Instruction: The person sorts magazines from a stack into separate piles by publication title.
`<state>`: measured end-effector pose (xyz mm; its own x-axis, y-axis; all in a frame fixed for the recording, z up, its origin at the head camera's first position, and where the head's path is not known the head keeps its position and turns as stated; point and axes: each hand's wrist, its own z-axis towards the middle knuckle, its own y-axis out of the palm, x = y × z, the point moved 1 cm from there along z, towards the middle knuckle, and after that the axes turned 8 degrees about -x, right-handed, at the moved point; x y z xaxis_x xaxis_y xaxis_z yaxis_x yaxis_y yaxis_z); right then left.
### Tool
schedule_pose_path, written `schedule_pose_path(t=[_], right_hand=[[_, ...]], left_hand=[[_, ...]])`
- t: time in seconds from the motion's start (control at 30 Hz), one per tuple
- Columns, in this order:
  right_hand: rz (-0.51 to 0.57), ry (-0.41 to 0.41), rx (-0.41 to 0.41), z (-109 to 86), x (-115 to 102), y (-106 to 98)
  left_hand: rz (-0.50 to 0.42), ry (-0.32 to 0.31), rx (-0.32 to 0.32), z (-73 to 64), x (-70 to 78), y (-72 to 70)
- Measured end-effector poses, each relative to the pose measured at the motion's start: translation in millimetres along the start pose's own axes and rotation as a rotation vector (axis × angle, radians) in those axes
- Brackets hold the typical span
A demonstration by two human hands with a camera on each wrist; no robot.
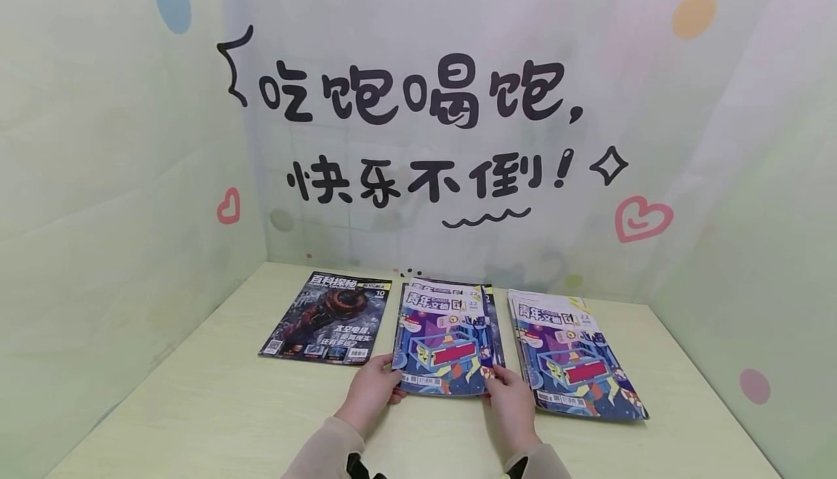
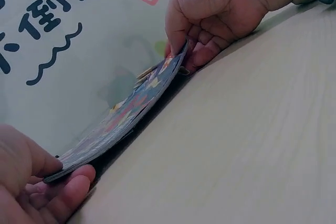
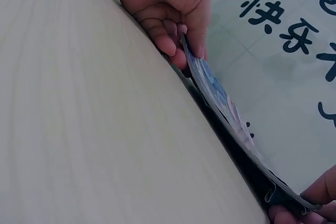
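Two or more purple-and-blue magazines (image 1: 439, 344), slightly offset, lie in the middle of the table in the head view. My left hand (image 1: 370, 393) pinches their near left corner, thumb on top and fingers below. At the near right corner my right hand (image 1: 513, 400) grips in the same way. Both wrist views show the near edge of the magazines (image 2: 123, 116) raised and bowed above the surface, with a dark gap beneath. A darker magazine (image 1: 500, 323) peeks out under them along the right side; most of it is hidden.
On the left lies a dark magazine (image 1: 330, 315) with a red-and-black cover. A pile of purple magazines (image 1: 575, 363) sits on the right, close to my right hand. Printed fabric walls (image 1: 418, 246) close off the pale table (image 1: 216, 406) at the back and sides.
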<state>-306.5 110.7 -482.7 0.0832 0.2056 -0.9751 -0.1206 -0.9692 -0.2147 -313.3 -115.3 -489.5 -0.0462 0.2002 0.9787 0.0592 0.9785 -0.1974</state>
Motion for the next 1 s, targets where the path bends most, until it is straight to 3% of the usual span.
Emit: schedule_pose_path(t=[0.13, 0.33, 0.63, 1.0], right_hand=[[0.029, -0.001, -0.024, -0.5, 0, 0], [0.096, -0.006, -0.032, -0.8, 1, 1], [0.296, 0.0, -0.038, -2.0, 2, 2], [0.282, -0.044, -0.047, -3.7, -6, -7]], left_hand=[[-0.088, -0.022, -0.022, 1.3, -0.9, -3.5], [-0.135, -0.035, -0.043, 1.6, -0.2, -6.0], [-0.246, -0.009, -0.035, -1.9, 2.3, -4.6], [-0.289, 0.017, -0.026, -7.2, 11.8, -1.0]])
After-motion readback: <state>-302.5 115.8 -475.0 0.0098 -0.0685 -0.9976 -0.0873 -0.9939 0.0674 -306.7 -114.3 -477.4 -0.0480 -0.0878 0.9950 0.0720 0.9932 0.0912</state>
